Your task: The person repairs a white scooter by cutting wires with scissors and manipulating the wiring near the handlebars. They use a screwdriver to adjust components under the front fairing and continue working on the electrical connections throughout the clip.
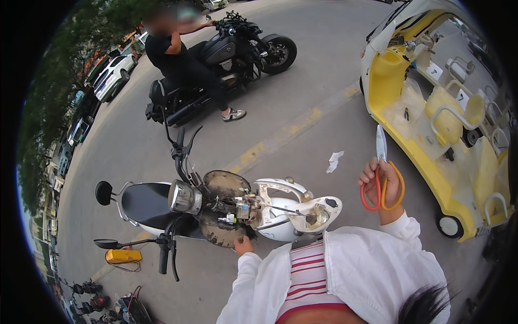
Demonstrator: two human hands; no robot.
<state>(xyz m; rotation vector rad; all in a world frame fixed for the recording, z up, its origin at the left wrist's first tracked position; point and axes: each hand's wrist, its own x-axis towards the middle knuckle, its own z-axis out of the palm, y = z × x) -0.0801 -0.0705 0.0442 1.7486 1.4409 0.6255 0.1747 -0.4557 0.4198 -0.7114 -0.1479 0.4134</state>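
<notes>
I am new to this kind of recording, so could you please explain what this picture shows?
There is no robot here: a person in a white jacket works with bare hands. The picture comes from the left one of two wide fisheye cameras worn on the head, looking down, so straight edges bend near the rim.

The right hand holds scissors with red and orange handles, blades upward in the picture. The left hand touches the edge of a dirty panel on a scooter whose wiring is exposed.

On the pavement lie some white paper and a yellow box. Beyond, another person sits on a black motorcycle; a yellow vehicle stands at right.
</notes>
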